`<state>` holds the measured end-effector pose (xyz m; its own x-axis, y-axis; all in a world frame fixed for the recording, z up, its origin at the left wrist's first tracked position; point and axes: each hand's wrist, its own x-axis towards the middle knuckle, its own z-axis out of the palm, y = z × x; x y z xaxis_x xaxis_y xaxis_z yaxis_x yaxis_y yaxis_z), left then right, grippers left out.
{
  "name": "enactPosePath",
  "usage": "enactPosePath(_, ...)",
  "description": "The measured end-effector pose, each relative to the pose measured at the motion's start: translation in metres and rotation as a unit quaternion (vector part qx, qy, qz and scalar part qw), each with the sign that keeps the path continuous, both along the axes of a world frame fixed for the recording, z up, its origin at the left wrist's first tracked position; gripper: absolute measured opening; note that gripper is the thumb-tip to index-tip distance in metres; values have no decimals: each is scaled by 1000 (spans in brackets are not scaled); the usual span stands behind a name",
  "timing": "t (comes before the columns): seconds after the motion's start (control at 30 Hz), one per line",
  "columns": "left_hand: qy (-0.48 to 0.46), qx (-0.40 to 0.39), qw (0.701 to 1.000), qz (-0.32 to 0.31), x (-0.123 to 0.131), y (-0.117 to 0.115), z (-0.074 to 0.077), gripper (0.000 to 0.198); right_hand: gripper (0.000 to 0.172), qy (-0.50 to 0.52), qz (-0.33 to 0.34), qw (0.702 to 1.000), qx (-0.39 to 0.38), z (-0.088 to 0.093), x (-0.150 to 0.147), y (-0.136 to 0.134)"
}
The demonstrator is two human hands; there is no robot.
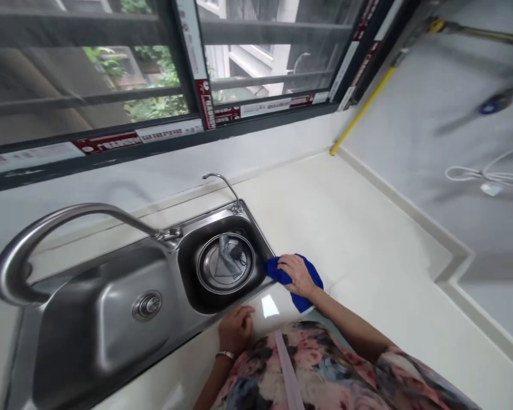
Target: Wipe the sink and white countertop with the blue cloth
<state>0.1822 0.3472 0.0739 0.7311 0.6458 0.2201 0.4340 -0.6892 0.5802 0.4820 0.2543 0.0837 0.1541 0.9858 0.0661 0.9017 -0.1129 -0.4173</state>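
Observation:
My right hand (297,274) presses down on a blue cloth (310,285) that lies on the pale countertop (359,239), right beside the steel sink's (111,319) right rim. Its fingers curl over the cloth. My left hand (236,328) rests on the counter's front edge by the sink, fingers folded under, with nothing visible in it. A bracelet circles that wrist. The sink's small right basin holds a round steel strainer basket (226,263).
A tall curved tap (68,225) arches over the large left basin, and a thin second spout (222,181) stands behind the small basin. A window runs along the back. On the right wall hang a yellow pipe (361,111) and white cables (487,176).

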Motion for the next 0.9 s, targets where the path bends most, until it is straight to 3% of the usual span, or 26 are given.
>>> enactPosePath(0.1,-4,5,1000,-12,-1,3,-2,32,51,-6,-74,997,31,-8,15,-45)
enactPosePath(0.23,8,-1,1000,-18,-2,6,-3,31,50,-47,-203,977,51,-12,57,-94)
enactPosePath(0.37,25,-18,999,-9,-1,6,-3,31,52,-95,-279,955,19,-14,98,-106)
enactPosePath(0.53,43,-31,999,6,-2,4,-3,31,54,-132,-396,909,-15,-12,131,-66)
enactPosePath(0.63,41,-23,999,1,-3,4,-2,31,57,-137,-422,896,-33,-8,149,-29)
enactPosePath(0.77,30,-3,1000,3,-4,5,1,31,61,-109,-408,906,-32,-6,158,30)
enactPosePath(0.9,41,-12,999,10,-3,4,4,30,71,-74,-322,944,-16,-3,133,84)
